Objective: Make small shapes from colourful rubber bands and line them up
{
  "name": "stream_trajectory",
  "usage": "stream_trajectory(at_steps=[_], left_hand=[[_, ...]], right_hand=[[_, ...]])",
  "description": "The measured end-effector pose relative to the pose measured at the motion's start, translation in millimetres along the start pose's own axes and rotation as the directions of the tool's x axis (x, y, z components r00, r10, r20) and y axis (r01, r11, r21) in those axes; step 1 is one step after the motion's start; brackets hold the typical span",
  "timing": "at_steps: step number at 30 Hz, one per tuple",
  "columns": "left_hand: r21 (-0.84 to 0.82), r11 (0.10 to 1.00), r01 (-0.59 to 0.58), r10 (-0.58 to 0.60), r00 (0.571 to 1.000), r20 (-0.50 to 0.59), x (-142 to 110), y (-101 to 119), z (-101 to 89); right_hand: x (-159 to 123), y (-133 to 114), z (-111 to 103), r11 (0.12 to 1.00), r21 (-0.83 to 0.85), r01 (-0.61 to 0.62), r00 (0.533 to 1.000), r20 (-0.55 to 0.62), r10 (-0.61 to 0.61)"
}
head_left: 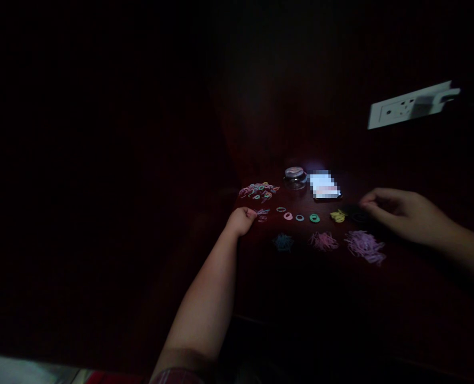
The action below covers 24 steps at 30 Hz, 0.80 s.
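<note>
lying between hands (410, 214), yellow bands (338, 216), green bands (312, 219)

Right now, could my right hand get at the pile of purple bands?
Probably yes: your right hand is close by, just beyond the purple pile, and nothing visible blocks the way between, though the dim light hides detail.

The bands (364, 246) look like thin, matt rubber, and the jar (296, 184) like clear, glossy plastic. The socket (388, 112) seems smooth plastic, the table (260, 277) smooth with a dull sheen, the sleeve (176, 376) soft cloth.
</note>
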State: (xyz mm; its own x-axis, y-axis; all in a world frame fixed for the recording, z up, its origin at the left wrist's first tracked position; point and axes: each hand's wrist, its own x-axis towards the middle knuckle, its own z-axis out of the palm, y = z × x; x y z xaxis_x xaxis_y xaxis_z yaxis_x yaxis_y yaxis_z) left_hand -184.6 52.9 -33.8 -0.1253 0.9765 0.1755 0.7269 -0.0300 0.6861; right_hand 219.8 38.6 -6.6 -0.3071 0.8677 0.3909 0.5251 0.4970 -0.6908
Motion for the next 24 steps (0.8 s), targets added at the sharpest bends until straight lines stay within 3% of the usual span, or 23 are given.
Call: stream_trajectory(at_steps=[24], left_hand=[[0.031,0.999,-0.025,0.025,1.0,-0.004,-7,17,0.4]], right_hand=[[2,-2,1,1.0,-0.003,0.018,1.0,-0.006,-0.018]])
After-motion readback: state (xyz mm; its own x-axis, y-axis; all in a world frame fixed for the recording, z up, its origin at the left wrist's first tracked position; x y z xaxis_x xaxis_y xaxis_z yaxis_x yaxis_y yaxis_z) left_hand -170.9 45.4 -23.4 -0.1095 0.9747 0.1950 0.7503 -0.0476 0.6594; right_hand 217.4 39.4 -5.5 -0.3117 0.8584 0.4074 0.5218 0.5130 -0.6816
